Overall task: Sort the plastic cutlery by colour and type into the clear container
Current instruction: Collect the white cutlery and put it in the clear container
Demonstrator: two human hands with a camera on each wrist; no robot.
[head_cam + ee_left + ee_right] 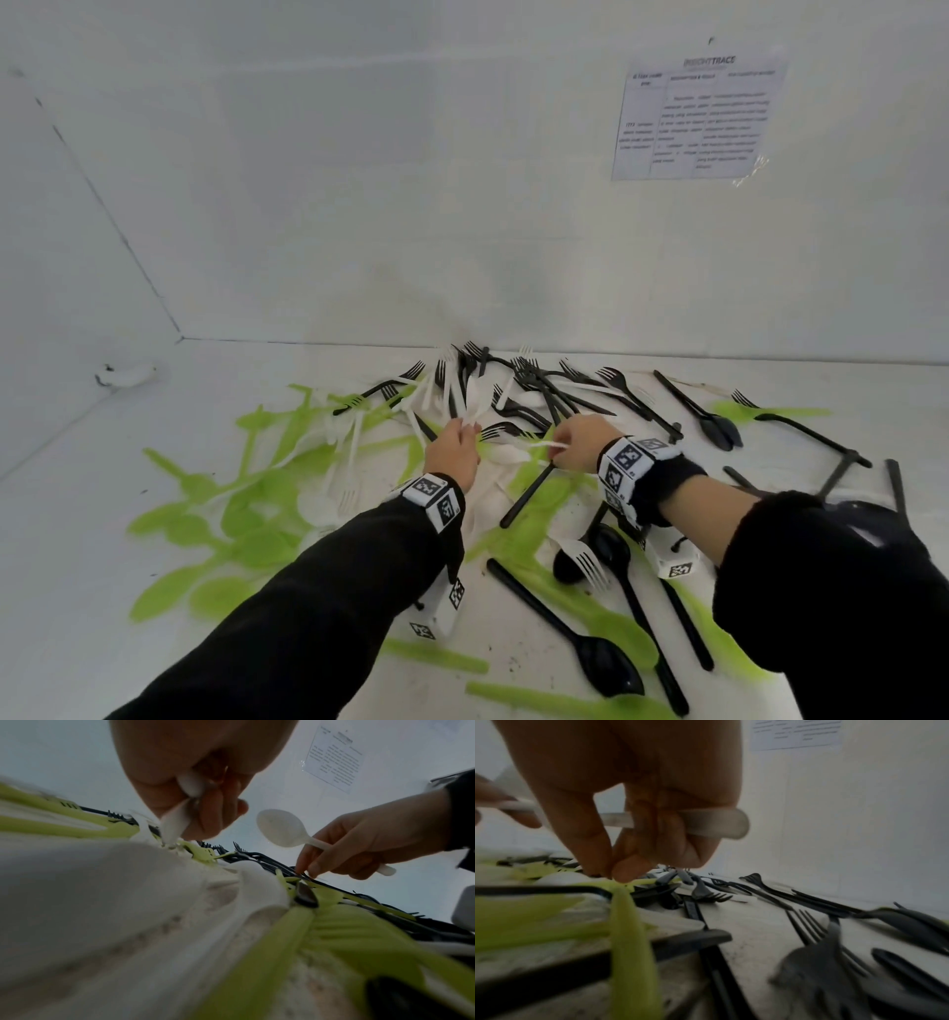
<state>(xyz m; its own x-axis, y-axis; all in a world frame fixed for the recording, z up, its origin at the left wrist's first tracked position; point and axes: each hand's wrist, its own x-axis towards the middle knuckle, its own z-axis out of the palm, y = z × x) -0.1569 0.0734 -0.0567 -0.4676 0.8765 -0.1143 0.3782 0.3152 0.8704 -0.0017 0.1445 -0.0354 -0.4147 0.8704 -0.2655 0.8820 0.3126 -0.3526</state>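
Hands low over the pile, right hand (372,841) gripping white spoon (282,830), left hand (195,780) pinching white cutlery (174,823)

A white table (77,565) bears scattered green spoons (169,591), black forks (539,380) and white cutlery (344,437).

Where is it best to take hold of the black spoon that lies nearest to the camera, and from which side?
Take the black spoon by its straight handle, near the upper-left end, coming from above. That end lies flat and bare on the white surface, while the bowl rests on green cutlery beside another black handle.
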